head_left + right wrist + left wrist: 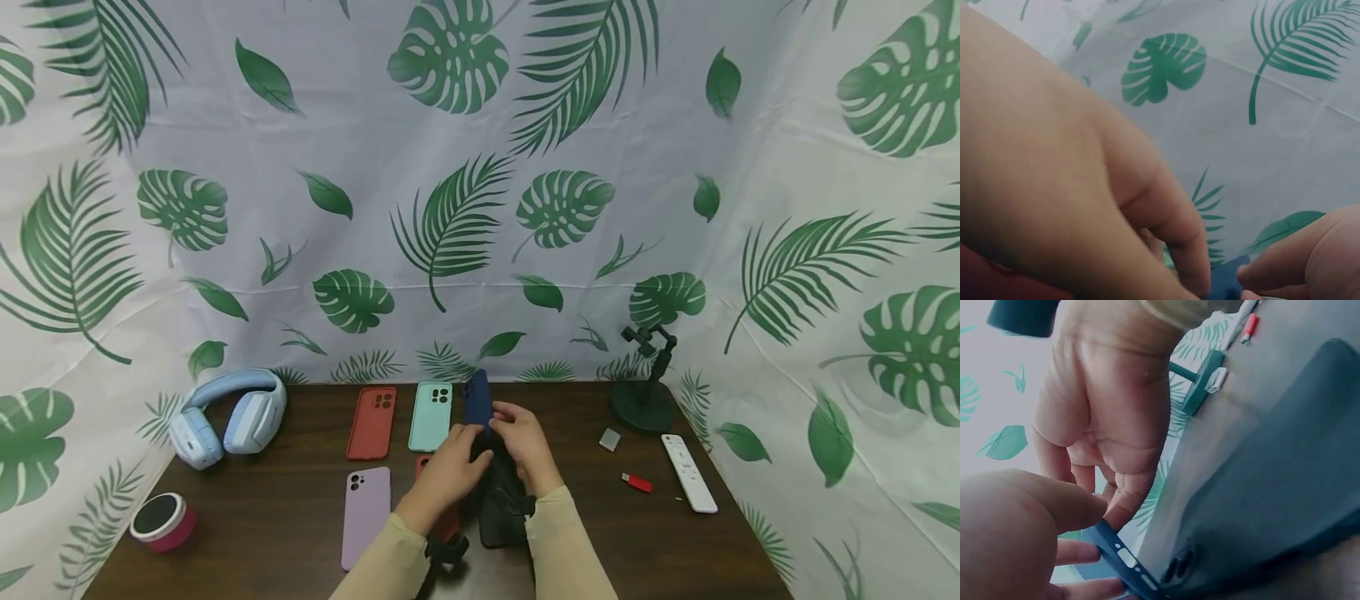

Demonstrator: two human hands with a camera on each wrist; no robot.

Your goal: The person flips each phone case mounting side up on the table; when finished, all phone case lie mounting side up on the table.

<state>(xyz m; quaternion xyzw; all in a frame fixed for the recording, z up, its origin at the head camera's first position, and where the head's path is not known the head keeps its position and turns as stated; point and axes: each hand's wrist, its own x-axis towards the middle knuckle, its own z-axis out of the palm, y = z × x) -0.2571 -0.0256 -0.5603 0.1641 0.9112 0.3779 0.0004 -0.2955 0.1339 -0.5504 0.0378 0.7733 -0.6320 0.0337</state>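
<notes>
Both hands hold a blue phone case (477,400), raised at a tilt near the table's far edge, its camera cutouts toward the top. My left hand (447,468) pinches its lower end between thumb and fingers; port cutouts show along that edge of the case (1125,557) in the left wrist view. The fingers of my right hand (528,442) grip its right side, and in the left wrist view the right hand (1110,419) meets the same end. Beneath the hands lies a black phone case (501,521). A red case (447,525) is partly hidden under the left forearm.
A red case (371,423), a mint case (431,417) and a lilac case (366,512) lie to the left. Headphones (255,417) and a round pink jar (167,522) stand farther left. At right are a lamp (643,404), a memory card (610,439), a USB stick (637,482) and a remote (688,473).
</notes>
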